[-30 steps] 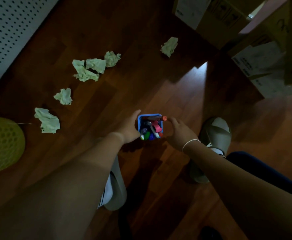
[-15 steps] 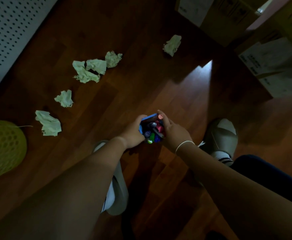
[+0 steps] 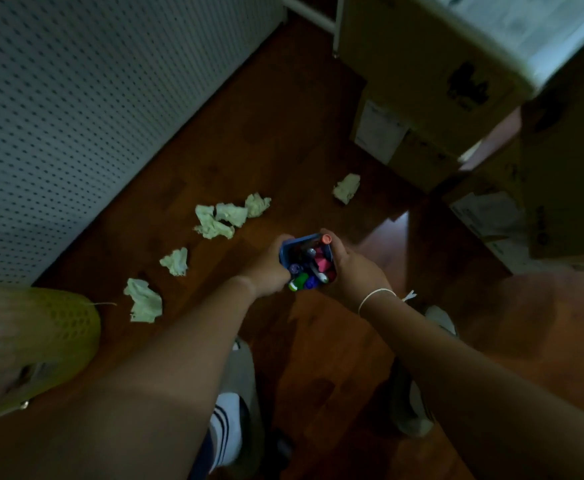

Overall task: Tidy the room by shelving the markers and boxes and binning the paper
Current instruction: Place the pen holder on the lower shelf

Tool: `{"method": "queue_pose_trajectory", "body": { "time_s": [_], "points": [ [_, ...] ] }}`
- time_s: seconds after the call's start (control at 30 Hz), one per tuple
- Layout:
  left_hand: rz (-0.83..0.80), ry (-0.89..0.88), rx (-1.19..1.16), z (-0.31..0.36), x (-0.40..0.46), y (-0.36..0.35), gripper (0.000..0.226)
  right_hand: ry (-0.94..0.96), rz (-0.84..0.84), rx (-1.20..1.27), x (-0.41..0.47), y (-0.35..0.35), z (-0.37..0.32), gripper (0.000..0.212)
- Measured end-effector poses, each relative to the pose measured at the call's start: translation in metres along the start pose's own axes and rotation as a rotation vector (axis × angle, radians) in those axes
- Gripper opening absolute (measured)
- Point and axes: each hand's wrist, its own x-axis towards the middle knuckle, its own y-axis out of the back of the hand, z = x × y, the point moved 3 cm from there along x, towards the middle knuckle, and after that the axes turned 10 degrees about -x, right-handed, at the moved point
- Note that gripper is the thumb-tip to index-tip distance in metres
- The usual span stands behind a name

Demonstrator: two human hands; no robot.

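Observation:
A small blue marker holder (image 3: 288, 250) filled with several coloured markers (image 3: 309, 271) is held above the wooden floor between both hands. My left hand (image 3: 269, 270) grips its left side and my right hand (image 3: 354, 268) grips its right side. Several crumpled pale green paper balls lie on the floor: a cluster (image 3: 226, 218), one by the boxes (image 3: 346, 188), one lower left (image 3: 176, 261) and one near the bin (image 3: 144, 301). A yellow-green mesh bin (image 3: 31, 341) stands at the left edge.
Stacked cardboard boxes (image 3: 432, 84) crowd the upper right, with more boxes (image 3: 526, 216) at the right. A white perforated panel (image 3: 86, 105) runs along the left. My two shoes (image 3: 240, 403) are on the dark wooden floor (image 3: 266, 140) below my arms.
Both hands closed on the marker holder and lifted it off the floor. My view has risen and tilted up, showing more of the panel and boxes.

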Motion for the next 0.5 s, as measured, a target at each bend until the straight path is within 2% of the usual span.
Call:
{"method": "queue_pose_trajectory", "body": {
  "time_s": [0.27,0.5],
  "points": [
    [0.142,-0.195,0.009,0.122,-0.082,0.068,0.057,0.102,0.073,-0.018,-0.005,0.147,-0.066,0.089],
    [0.334,-0.337,0.027,0.201,-0.187,0.127,0.051,0.308,0.149,0.213,-0.037,0.259,-0.145,0.092]
  ]
}}
